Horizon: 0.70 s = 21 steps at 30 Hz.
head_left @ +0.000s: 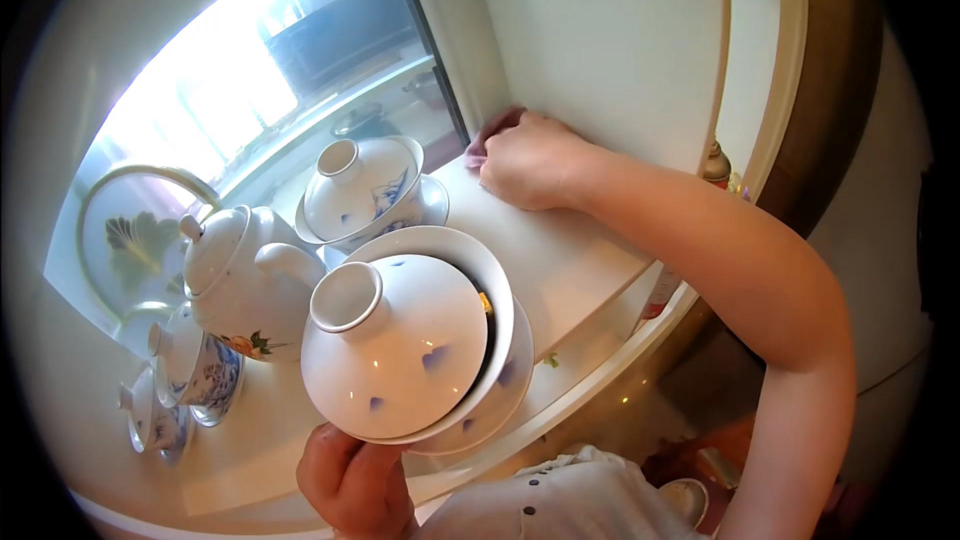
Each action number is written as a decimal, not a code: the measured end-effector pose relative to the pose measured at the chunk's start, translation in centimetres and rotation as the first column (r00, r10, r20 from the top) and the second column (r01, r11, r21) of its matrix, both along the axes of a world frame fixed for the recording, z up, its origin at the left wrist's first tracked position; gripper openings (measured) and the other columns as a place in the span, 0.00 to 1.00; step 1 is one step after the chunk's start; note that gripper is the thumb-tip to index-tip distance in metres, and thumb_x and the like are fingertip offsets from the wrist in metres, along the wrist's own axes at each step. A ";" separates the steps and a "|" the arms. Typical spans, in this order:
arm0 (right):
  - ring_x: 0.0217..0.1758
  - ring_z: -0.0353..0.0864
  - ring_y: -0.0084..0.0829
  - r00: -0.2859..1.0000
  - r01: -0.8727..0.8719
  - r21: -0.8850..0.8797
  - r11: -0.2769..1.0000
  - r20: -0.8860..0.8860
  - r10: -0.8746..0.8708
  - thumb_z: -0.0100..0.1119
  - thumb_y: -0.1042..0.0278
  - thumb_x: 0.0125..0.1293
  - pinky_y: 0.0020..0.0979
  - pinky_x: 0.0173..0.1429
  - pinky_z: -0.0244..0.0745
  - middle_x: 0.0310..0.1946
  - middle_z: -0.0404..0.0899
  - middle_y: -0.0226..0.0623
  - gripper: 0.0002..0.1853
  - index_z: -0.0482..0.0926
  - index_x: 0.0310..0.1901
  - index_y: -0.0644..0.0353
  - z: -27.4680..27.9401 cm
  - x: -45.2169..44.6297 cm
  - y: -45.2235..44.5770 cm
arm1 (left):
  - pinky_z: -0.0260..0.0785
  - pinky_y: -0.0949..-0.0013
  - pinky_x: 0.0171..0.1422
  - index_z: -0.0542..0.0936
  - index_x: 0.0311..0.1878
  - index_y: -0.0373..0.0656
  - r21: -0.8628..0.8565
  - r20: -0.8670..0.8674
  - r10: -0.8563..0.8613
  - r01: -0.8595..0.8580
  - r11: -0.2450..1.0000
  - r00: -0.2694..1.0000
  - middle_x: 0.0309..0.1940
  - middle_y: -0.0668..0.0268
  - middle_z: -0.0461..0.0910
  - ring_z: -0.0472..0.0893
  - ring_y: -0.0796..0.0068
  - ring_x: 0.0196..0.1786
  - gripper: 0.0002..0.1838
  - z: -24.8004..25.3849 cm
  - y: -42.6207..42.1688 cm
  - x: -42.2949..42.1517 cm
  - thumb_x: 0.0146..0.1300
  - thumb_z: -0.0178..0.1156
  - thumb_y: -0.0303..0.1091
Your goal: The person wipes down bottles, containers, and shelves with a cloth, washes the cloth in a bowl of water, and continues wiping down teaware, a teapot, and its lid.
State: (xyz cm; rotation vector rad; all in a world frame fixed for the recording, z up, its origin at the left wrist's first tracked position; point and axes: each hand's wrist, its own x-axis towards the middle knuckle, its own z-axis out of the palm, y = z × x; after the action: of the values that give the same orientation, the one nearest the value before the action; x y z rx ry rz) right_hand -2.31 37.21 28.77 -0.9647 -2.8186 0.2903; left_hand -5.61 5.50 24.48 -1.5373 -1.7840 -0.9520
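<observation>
My left hand [355,480] grips a white lidded tea bowl [425,350] from below, by its saucer [505,395]. Blue marks dot the bowl's lid, which sits slightly askew, and something small and yellow shows in the gap at the rim. At the back corner of the white shelf [580,260], my right hand [530,162] is closed on a bunched pinkish cloth [492,135], pressing it near the side wall. Behind the held bowl stands another lidded tea bowl [365,190] on a saucer. A white teapot [245,280] with a painted flower is left of it.
Smaller lidded cups [200,360] stand at the shelf's left end, near a leaf-patterned plate [140,240] leaning at the back. A mirrored back panel [350,40] and a side wall [610,40] bound the shelf. Bottles [660,290] show below its front edge.
</observation>
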 end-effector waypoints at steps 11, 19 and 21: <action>0.68 0.69 0.50 0.896 -0.441 -0.136 0.887 -0.116 0.428 0.40 0.67 0.71 0.43 0.73 0.60 0.63 0.75 0.47 0.23 0.74 0.64 0.59 -0.3 1.5 -1.1 | 0.69 0.67 0.45 0.82 0.31 0.36 0.181 0.177 0.065 -0.097 0.979 0.982 0.34 0.58 0.78 0.79 0.62 0.39 0.11 -1.4 1.5 1.7 0.46 0.53 0.15; 0.69 0.68 0.46 0.778 -0.619 -0.008 0.785 -0.141 0.612 0.43 0.70 0.69 0.42 0.75 0.58 0.64 0.73 0.46 0.22 0.74 0.63 0.61 -0.8 8.5 -4.5 | 0.69 0.66 0.45 0.82 0.31 0.36 0.183 0.179 0.062 -0.095 0.979 0.982 0.34 0.58 0.78 0.79 0.62 0.39 0.10 -1.4 1.3 1.5 0.46 0.54 0.15; 0.69 0.68 0.44 0.727 -0.669 -0.019 0.743 -0.223 0.649 0.43 0.71 0.68 0.42 0.74 0.59 0.62 0.74 0.48 0.22 0.73 0.63 0.64 -0.4 10.4 -5.2 | 0.69 0.67 0.43 0.82 0.30 0.36 0.178 0.173 0.049 -0.081 0.981 0.984 0.34 0.58 0.78 0.79 0.62 0.39 0.10 -1.5 1.3 1.3 0.47 0.54 0.15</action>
State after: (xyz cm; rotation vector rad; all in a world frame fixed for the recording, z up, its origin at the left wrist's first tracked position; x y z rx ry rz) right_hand 8.09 31.97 28.40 0.1210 -2.8538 0.5709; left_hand -4.32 6.76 22.95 -1.3085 -1.7920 -1.2091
